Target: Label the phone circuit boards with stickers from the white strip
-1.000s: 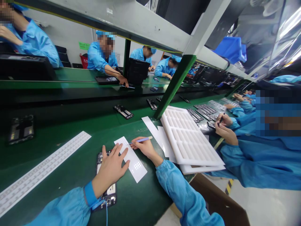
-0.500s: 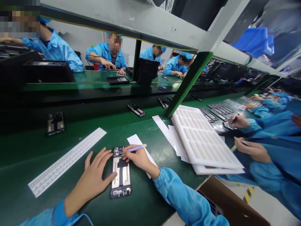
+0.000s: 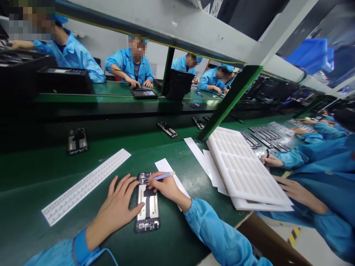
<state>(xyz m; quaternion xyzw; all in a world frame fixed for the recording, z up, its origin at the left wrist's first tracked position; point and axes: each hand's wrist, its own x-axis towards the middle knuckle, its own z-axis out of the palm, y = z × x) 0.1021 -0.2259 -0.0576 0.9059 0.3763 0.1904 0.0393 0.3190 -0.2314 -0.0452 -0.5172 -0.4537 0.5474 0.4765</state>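
An opened phone point(image 3: 148, 207) lies on the green bench with its inner parts showing, dark circuitry at both ends and silvery panels between. Beside its left edge is my left hand point(image 3: 118, 208), fingers spread, the index fingertip at the upper edge and the thumb over the side. My right hand point(image 3: 168, 188) pinches a slim lavender tool point(image 3: 163, 176) with a pale end. The tool's working tip is over the phone's top section, partly hidden by my fingers. A white sheet of small labels point(image 3: 163, 164) lies partly under my right wrist.
A long printed label strip point(image 3: 87, 186) lies to the left. Further phone bodies point(image 3: 77, 141) point(image 3: 168, 130) sit along the back ledge. White foam trays point(image 3: 245, 166) and paper strips point(image 3: 198, 155) are at right, by a green post point(image 3: 231, 101) and a co-worker's hands point(image 3: 301, 194).
The view has shifted, so the bench things appear slightly further right. Both my hands keep nearly the same places on the phone. The co-worker's hands at right have moved lower and apart.
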